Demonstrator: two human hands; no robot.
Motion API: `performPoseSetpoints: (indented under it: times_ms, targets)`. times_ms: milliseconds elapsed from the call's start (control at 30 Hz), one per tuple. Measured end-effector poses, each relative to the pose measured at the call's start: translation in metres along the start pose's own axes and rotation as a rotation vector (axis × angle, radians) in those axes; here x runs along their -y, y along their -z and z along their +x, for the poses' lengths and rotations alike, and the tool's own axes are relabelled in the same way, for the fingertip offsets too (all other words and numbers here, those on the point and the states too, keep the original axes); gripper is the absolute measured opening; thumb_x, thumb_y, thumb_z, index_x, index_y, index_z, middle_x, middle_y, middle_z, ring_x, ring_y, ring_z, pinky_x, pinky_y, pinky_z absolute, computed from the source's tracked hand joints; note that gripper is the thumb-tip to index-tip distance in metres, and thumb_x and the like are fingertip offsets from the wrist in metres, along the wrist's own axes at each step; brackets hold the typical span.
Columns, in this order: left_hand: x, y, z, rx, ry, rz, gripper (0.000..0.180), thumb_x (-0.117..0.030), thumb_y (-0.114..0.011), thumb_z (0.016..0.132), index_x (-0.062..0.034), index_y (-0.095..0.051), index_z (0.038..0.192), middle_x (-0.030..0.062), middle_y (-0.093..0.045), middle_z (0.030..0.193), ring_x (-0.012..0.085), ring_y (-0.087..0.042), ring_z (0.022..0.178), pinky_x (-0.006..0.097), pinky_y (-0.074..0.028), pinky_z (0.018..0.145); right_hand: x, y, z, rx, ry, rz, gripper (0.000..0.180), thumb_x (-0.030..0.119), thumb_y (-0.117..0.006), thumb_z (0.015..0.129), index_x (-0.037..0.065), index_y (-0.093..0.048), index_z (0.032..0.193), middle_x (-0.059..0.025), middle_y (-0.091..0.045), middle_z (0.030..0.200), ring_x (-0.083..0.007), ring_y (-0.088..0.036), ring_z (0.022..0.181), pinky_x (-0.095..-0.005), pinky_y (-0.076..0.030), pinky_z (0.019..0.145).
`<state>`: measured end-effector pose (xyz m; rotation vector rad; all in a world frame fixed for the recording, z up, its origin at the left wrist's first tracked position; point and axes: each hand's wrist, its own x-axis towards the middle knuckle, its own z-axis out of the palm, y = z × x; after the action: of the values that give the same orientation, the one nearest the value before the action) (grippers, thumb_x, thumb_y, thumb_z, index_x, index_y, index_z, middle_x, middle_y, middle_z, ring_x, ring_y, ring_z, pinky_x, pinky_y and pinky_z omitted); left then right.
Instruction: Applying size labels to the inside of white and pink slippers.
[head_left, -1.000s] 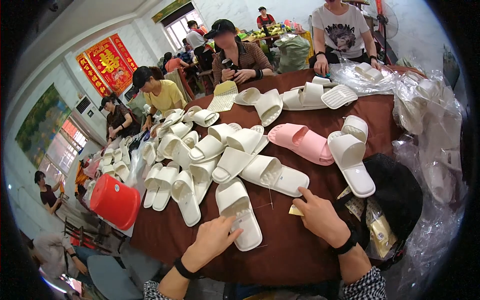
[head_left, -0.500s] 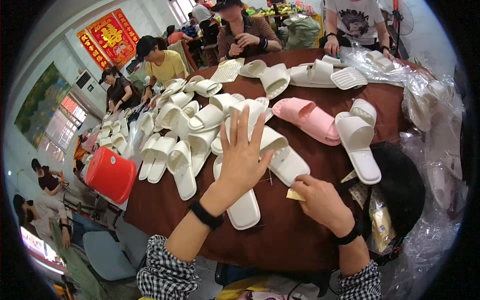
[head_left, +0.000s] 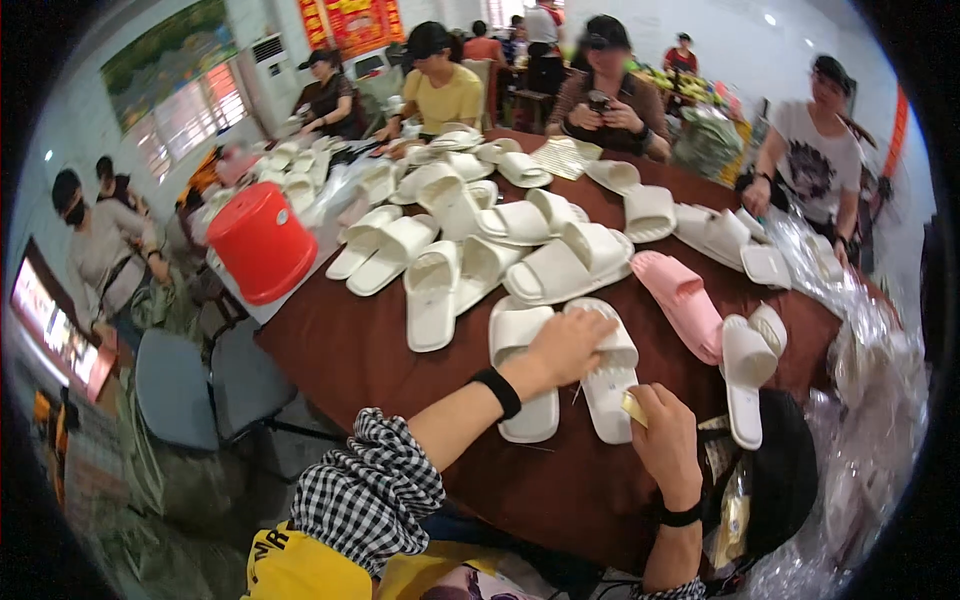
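Note:
My left hand (head_left: pixel 568 345) lies palm down on a white slipper (head_left: pixel 608 372) that sits beside another white slipper (head_left: pixel 524 372) near the table's front edge. My right hand (head_left: pixel 667 438) is closed around a small yellow piece (head_left: pixel 634 408) just right of that slipper's heel. A pink slipper (head_left: pixel 682 303) and a further white slipper (head_left: pixel 748 370) lie to the right. Several more white slippers (head_left: pixel 480 245) are heaped across the brown table (head_left: pixel 350 345).
A red bucket (head_left: pixel 261 241) stands upside down at the table's left edge. Blue-grey chairs (head_left: pixel 215 385) are below it. Clear plastic bags (head_left: pixel 870 400) pile up at the right. Other people sit around the far side (head_left: pixel 440 90), one at the right (head_left: pixel 815 150).
My left hand has come down from the raised, spread position and now rests on the slipper. My view has swung to the left. The right hand stays on the yellow piece.

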<state>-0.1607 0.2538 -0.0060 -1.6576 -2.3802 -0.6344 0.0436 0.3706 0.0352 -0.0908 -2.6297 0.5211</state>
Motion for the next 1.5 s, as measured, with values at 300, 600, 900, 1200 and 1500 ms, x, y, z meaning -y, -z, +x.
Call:
performPoseSetpoints:
  times_ms: [300, 600, 900, 1200, 1500]
  targets:
    - [-0.003, 0.017, -0.063, 0.013, -0.182, 0.089, 0.072, -0.017, -0.079, 0.072, -0.0105, -0.053, 0.139, 0.0078, -0.059, 0.134, 0.0266, -0.057, 0.122, 0.04, -0.045, 0.101, 0.001, -0.019, -0.001, 0.176, 0.07, 0.023, 0.02, 0.002, -0.069, 0.077, 0.006, -0.065, 0.096, -0.0142, -0.064, 0.088, -0.0383, -0.066, 0.081, -0.0466, -0.054, 0.069]
    - [0.01, 0.055, -0.115, -0.086, -0.432, 0.214, 0.076, -0.024, -0.077, 0.077, -0.0192, -0.049, 0.146, 0.0077, -0.05, 0.147, 0.0276, -0.045, 0.138, 0.044, -0.039, 0.112, 0.019, -0.012, 0.0, 0.306, 0.18, 0.211, 0.021, 0.005, -0.074, 0.076, 0.005, -0.069, 0.096, -0.0129, -0.069, 0.091, -0.035, -0.068, 0.082, -0.0431, -0.055, 0.072]
    - [-0.062, 0.086, -0.194, 0.062, 0.36, -0.424, 0.068, -0.033, -0.072, 0.089, -0.0183, -0.041, 0.147, 0.03, -0.034, 0.149, 0.0457, -0.028, 0.146, 0.059, -0.029, 0.116, 0.005, -0.015, 0.001, 0.243, 0.072, 0.069, 0.018, 0.005, -0.072, 0.08, 0.006, -0.067, 0.097, -0.0129, -0.065, 0.088, -0.0351, -0.067, 0.083, -0.045, -0.054, 0.071]
    - [-0.038, 0.061, -0.181, 0.229, 0.113, 0.016, 0.078, -0.055, -0.061, 0.093, -0.022, -0.032, 0.158, 0.0344, -0.02, 0.159, 0.0512, -0.018, 0.148, 0.062, -0.017, 0.119, 0.011, -0.018, 0.0, 0.306, -0.031, 0.065, 0.011, 0.007, -0.07, 0.085, 0.005, -0.065, 0.095, -0.0154, -0.063, 0.092, -0.0404, -0.064, 0.083, -0.0469, -0.052, 0.07]
    - [-0.014, 0.051, -0.139, 0.387, 0.147, -0.026, 0.097, -0.065, -0.055, 0.092, 0.0001, -0.025, 0.157, 0.0394, -0.026, 0.15, 0.0545, -0.018, 0.145, 0.063, -0.015, 0.118, 0.009, -0.019, -0.002, 0.325, 0.007, 0.076, 0.021, 0.007, -0.071, 0.084, 0.006, -0.062, 0.103, -0.0149, -0.061, 0.096, -0.0401, -0.064, 0.085, -0.0479, -0.053, 0.072]
